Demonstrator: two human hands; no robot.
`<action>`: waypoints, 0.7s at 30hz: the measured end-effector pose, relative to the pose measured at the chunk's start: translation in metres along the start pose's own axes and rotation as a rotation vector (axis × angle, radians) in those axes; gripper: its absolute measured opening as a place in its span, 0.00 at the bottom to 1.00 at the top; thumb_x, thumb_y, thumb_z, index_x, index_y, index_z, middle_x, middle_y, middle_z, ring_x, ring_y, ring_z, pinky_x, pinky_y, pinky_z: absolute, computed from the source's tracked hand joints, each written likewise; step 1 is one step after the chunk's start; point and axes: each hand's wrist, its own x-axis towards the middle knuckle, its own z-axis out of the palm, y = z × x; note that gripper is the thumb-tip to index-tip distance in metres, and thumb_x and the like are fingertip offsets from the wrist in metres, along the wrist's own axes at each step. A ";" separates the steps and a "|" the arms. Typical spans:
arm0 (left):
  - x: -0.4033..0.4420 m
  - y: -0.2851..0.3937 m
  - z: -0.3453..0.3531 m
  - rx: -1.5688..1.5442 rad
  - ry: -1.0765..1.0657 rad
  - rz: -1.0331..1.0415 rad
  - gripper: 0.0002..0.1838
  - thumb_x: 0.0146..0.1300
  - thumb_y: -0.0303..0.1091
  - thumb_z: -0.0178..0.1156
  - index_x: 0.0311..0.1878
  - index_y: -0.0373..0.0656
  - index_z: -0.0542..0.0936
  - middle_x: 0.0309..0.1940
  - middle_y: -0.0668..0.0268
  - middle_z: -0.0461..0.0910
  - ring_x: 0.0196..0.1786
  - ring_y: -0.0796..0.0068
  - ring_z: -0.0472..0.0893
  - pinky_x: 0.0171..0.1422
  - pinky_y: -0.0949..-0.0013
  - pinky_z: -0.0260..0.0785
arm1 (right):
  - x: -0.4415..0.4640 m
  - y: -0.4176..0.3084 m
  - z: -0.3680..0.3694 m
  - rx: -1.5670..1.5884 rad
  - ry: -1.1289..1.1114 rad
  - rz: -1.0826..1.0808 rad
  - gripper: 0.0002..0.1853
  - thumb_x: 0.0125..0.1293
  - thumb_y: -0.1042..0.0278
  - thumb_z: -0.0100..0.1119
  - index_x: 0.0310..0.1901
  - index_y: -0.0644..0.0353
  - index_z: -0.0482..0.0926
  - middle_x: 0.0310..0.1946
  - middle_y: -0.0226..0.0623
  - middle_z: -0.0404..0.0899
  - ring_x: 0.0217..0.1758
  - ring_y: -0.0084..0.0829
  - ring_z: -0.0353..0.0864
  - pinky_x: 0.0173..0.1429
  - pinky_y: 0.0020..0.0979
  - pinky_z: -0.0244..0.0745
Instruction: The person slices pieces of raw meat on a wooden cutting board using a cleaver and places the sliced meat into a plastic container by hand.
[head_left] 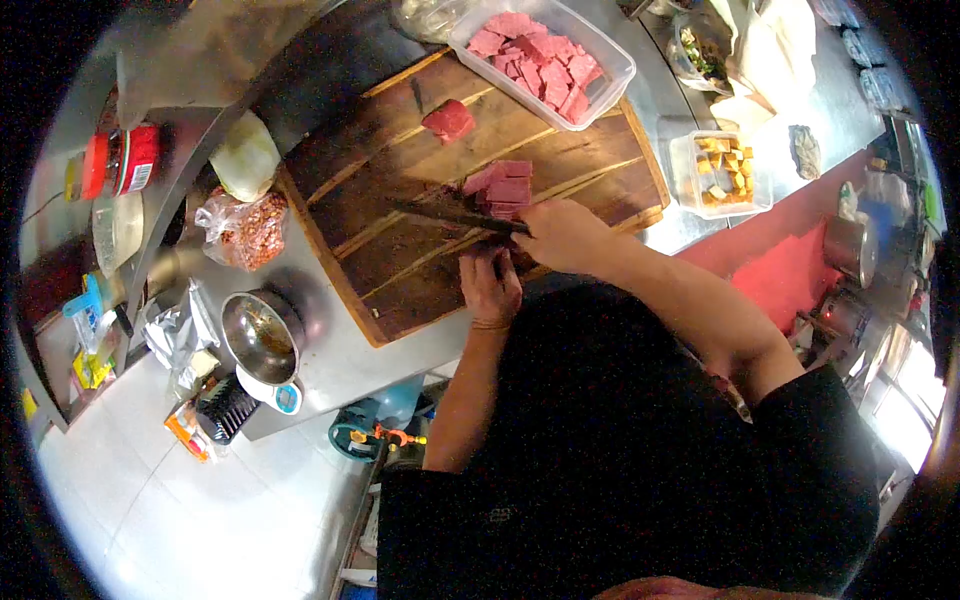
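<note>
My right hand [560, 237] is closed around the handle of a knife [440, 212], whose dark blade points left across the wooden cutting board [400, 165]. Just below the blade, my left hand [490, 287] has its fingers curled down on a piece of meat that they and the knife mostly hide. Cut slabs of pink meat [505, 188] lie together on the far side of the blade. Farther up the board sits a separate red chunk of meat [449, 121]. A clear plastic container [625, 75] full of pink meat slices rests at the board's top edge.
Left of the board are a bag of peanuts [245, 228], a pale large vegetable [245, 158] and a metal bowl [262, 335] on a white scale [285, 398]. To the right stands a container of yellow cubes [722, 205]. A red-lidded jar [120, 162] lies far left.
</note>
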 end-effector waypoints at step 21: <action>0.080 0.015 0.044 0.192 -0.212 -0.182 0.53 0.58 0.56 0.72 0.79 0.40 0.59 0.75 0.42 0.61 0.81 0.38 0.52 0.85 0.39 0.37 | -0.088 0.084 0.048 1.289 0.154 0.639 0.22 0.74 0.49 0.63 0.52 0.63 0.81 0.31 0.35 0.84 0.28 0.27 0.82 0.27 0.30 0.76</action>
